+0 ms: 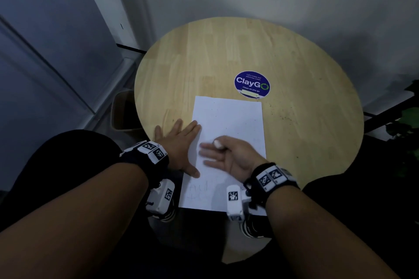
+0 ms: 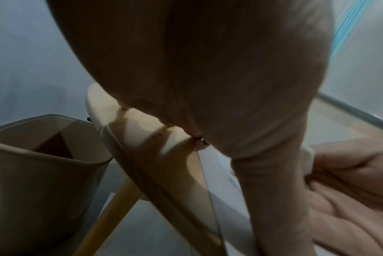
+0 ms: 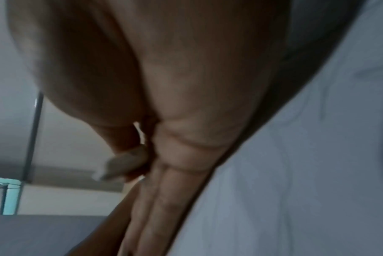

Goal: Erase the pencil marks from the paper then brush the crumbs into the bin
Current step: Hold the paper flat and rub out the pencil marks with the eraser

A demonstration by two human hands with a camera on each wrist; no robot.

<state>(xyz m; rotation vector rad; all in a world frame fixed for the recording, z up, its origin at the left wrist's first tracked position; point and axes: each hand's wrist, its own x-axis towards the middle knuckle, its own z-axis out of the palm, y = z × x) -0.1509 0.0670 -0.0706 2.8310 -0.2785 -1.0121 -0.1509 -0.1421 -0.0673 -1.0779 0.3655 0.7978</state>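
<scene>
Paper (image 1: 229,133): left hand (image 1: 179,142) flat on left edge (fingers straight); right hand (image 1: 229,156) pinches eraser (image 1: 218,143).

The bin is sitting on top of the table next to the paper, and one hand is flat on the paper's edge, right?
Not quite. The bin stands on the floor beside the table, below its left edge, as the head and left wrist views show. The rest holds: the left hand lies flat on the left edge of the paper.
</scene>
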